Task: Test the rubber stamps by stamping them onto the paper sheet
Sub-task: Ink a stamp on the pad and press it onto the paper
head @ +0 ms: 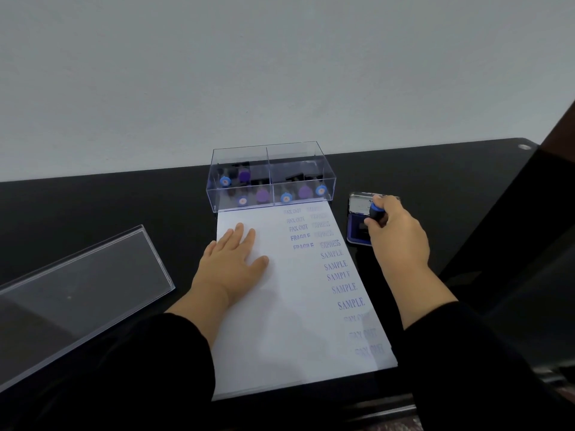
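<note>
A white paper sheet [289, 306] lies on the black table, with purple imprints reading FAX OUT, FRAGILE, EXPRESS and SAMPLE down its right side. My left hand [233, 259] rests flat on the sheet's upper left part, fingers straight. My right hand [395, 234] grips a rubber stamp [376, 210] with a blue top and black handle, holding it down on the open blue ink pad [357, 225] just right of the sheet. The stamp's lower end is hidden by my fingers.
A clear two-compartment plastic box [270, 178] with several more blue- and purple-topped stamps stands at the sheet's far edge. Its clear lid [77, 290] lies at the left. A wall rises behind the black table [124, 206]; a dark edge runs along the right.
</note>
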Motion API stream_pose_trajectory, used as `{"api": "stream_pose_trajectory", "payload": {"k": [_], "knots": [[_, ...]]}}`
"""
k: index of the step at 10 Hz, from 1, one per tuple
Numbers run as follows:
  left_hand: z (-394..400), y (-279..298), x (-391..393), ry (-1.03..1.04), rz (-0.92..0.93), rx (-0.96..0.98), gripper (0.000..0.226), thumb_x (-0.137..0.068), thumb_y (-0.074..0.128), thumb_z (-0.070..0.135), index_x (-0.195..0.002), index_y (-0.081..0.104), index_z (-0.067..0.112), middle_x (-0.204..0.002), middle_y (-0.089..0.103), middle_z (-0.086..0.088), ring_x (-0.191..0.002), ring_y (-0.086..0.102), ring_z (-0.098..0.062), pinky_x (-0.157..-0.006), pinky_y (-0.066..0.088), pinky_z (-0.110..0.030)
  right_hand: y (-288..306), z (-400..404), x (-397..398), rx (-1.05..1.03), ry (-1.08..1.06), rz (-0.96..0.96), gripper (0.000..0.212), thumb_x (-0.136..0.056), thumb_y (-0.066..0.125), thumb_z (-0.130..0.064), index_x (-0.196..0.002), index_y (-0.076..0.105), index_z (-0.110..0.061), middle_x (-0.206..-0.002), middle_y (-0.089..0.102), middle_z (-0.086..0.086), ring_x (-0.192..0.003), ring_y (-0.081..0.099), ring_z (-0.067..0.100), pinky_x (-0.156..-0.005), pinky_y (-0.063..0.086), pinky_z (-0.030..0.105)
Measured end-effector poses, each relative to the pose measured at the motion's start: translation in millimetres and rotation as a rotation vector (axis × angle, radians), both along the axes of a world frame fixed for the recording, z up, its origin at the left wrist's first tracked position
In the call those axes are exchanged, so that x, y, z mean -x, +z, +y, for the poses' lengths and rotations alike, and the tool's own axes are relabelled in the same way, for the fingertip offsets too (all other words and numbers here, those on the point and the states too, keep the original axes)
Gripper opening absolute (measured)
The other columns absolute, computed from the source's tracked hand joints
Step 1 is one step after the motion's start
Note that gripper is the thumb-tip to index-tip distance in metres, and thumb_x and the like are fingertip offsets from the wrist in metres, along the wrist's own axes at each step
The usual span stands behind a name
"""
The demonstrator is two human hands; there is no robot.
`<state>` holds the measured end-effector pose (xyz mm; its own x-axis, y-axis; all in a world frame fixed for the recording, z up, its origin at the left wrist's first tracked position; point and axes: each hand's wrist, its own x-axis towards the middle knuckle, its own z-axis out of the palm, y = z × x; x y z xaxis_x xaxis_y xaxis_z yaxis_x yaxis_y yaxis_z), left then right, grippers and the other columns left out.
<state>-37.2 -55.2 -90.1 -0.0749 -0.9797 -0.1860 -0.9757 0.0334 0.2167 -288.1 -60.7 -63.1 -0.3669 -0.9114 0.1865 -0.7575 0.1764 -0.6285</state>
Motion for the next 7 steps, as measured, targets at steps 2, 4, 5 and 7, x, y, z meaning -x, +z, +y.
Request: {"api": "stream_pose_trajectory", "payload": {"k": [2,4,5,7], "knots": [[-0.1,-1.4,0.3,0.003,0.006,0.015,0.062,-0.099,0.025,0.05,-0.152,0.002,0.029,-0.159,-0.011,0.008,-0.146,-0.009,-0.009,-0.118,-0.005,-0.032,-2.2,-1.7,0.3,0.011,-0.005,0.002,0.033,-0.093,0.056,-0.019,-0.125,0.05,-0.027,-0.098,0.063,0.005,-0.076,0.051,0.019,-0.06,0.037,0.028],[-1.7,-2.7,-0.6,-0.002,-0.004,0.007,0.062,-0.099,0.024,0.051,-0.152,0.001,0.029,-0.159,-0.012,0.008,-0.146,-0.01,-0.009,-0.118,-0.005,-0.032,2.0,0.5,-1.5,-0.001,-0.008,0.03,0.031,-0.094,0.054,-0.019,-0.124,0.05,-0.026,-0.102,0.061,0.006,-0.076,0.046,0.019,-0.06,0.035,0.029],[-1.8,-2.8,-0.8,-0.006,-0.007,0.005,0.062,-0.099,0.023,0.052,-0.152,0.0,0.029,-0.159,-0.012,0.008,-0.146,-0.01,-0.009,-0.118,-0.005,-0.032,2.4,2.1,-1.8,0.017,-0.014,0.02,0.027,-0.094,0.054,-0.018,-0.12,0.05,-0.024,-0.098,0.058,0.003,-0.076,0.048,0.019,-0.06,0.037,0.03],[-1.6,-1.7,0.2,-0.006,-0.002,0.012,0.062,-0.099,0.024,0.051,-0.152,0.001,0.029,-0.159,-0.012,0.008,-0.146,-0.009,-0.009,-0.118,-0.005,-0.032,6.4,6.8,-14.9,0.065,0.077,-0.034,0.031,-0.093,0.056,-0.021,-0.124,0.051,-0.027,-0.106,0.063,-0.002,-0.085,0.056,0.014,-0.057,0.038,0.019]]}}
